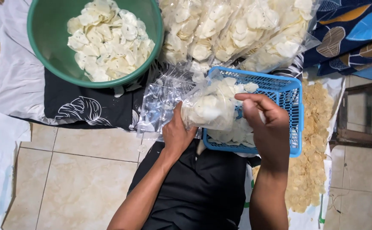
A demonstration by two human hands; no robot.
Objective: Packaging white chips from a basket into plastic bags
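Spillage looks the likeliest trouble: the clear bag bulges with white chips, and if its opening is slack while the hands shift their hold, chips could tip out over the blue basket or down onto the dark lap at the bottom centre of the frame. A hard squeeze could also crack the brittle pieces.

Left hand, just above that lap, has its fingers closed around the bag's lower left edge, thumb pressed on the plastic. Right hand curls over the bag's right side above the basket, fingers bent together and seemingly pinching the plastic; I cannot tell how firmly. The bag sits mid-frame, half over the basket's near left corner.

Beyond it lie flat empty bags on the dark cloth. Further still, a green bowl of white chips stands upper left, and filled bags pile along the top. Yellowish chips spread at right.
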